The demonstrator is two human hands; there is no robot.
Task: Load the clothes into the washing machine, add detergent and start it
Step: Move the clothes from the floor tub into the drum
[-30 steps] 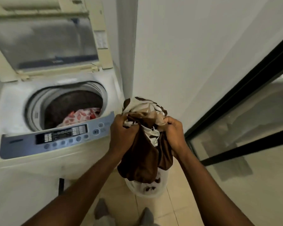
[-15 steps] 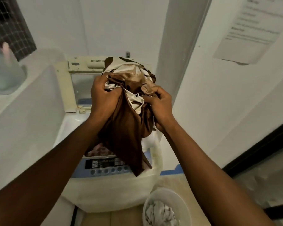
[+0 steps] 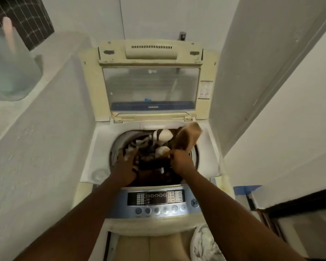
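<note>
A top-loading washing machine [image 3: 102, 159] stands in front of me with its lid [image 3: 151, 85] raised upright. A brown and cream patterned cloth [image 3: 164, 136] fills the drum opening, and one brown fold rises over the right rim. My left hand [image 3: 125, 166] presses down on the cloth at the left side of the drum, fingers spread on the fabric. My right hand [image 3: 179, 160] is clenched on a bunch of the same cloth at the right side. The blue control panel [image 3: 156, 202] sits below my wrists. No detergent is visible.
A white laundry basket [image 3: 205, 245] with pale clothes stands on the floor at the lower right. White walls close in on both sides. A clear plastic container [image 3: 9, 63] stands on the ledge at upper left. A dark-framed glass door [image 3: 299, 213] is at right.
Both hands have carried the brown cloth from chest height beside the basket, over the panel, down into the drum. The view has tilted to look straight into the machine.
</note>
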